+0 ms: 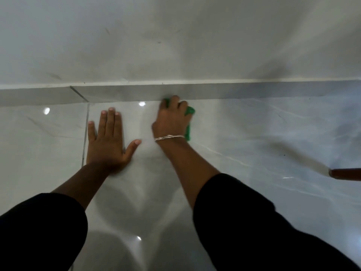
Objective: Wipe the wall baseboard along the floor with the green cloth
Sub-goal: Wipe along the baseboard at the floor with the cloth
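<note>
A grey baseboard (pixel 234 91) runs left to right across the view, between the pale wall above and the glossy floor below. My right hand (pixel 172 118) grips the green cloth (pixel 189 122) and presses it against the foot of the baseboard near the middle. Most of the cloth is hidden under the hand; green shows at the fingertips and along the right side. A thin bracelet circles that wrist. My left hand (pixel 108 137) lies flat on the floor, fingers spread, a short way left of the right hand and apart from the baseboard.
The white wall (pixel 175 40) carries a few faint dark marks. The polished floor tiles (pixel 254 143) reflect lights, with a grout line (pixel 86 130) beside my left hand. A brown wooden furniture leg (pixel 343 174) juts in at the right edge.
</note>
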{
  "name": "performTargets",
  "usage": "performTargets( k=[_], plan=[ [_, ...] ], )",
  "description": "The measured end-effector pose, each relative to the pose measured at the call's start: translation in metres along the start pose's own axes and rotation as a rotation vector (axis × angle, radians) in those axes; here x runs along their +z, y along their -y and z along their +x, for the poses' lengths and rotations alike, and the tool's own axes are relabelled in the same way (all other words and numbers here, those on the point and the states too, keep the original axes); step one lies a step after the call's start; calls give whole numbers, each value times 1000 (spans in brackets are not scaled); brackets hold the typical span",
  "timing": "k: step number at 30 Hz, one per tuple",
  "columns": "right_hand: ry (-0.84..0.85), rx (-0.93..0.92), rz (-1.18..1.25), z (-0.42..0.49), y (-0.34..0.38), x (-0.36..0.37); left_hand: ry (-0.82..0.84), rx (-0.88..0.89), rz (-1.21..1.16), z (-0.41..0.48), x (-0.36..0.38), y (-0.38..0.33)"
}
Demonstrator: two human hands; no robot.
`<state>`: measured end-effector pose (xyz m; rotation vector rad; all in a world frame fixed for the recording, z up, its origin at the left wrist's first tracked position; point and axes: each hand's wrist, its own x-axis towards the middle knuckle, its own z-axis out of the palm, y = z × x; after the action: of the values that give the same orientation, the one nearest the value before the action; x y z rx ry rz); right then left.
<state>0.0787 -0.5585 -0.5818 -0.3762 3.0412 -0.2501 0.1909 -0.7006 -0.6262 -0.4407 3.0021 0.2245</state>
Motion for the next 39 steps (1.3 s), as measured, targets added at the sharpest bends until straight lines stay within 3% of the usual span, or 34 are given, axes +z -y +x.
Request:
performTargets(
  k=[3, 6, 12, 17, 24, 28, 30, 35, 39],
  plan=[
    [15, -168, 9, 3, 12, 4, -17, 5, -6, 1, 0, 1],
    [11, -268, -59, 13, -40, -2, -15, 15, 1, -1, -2, 0],
    [-68, 83, -12, 28, -151, -19, 27, 125, 21, -1, -9, -4],
    [-76, 287, -11, 20, -103, -11, 72, 300, 109, 9, -13, -5],
    [-37, -108, 47, 2, 18, 9, 14, 256, 59, 9, -7, -3],
    [-10, -309, -40, 10, -23, 3, -7, 136, 23, 5, -5, -1],
    [-19, -262, -73, 16, -56, -4, -3, 94, 12, 3, -6, 0],
    [-10, 59, -25, 32, -146, -25, 8, 13, -6, -18, 0, -11],
    [53, 123, 19, 37, -152, -37, -3, -43, -46, -48, 4, -31]
  ],
)
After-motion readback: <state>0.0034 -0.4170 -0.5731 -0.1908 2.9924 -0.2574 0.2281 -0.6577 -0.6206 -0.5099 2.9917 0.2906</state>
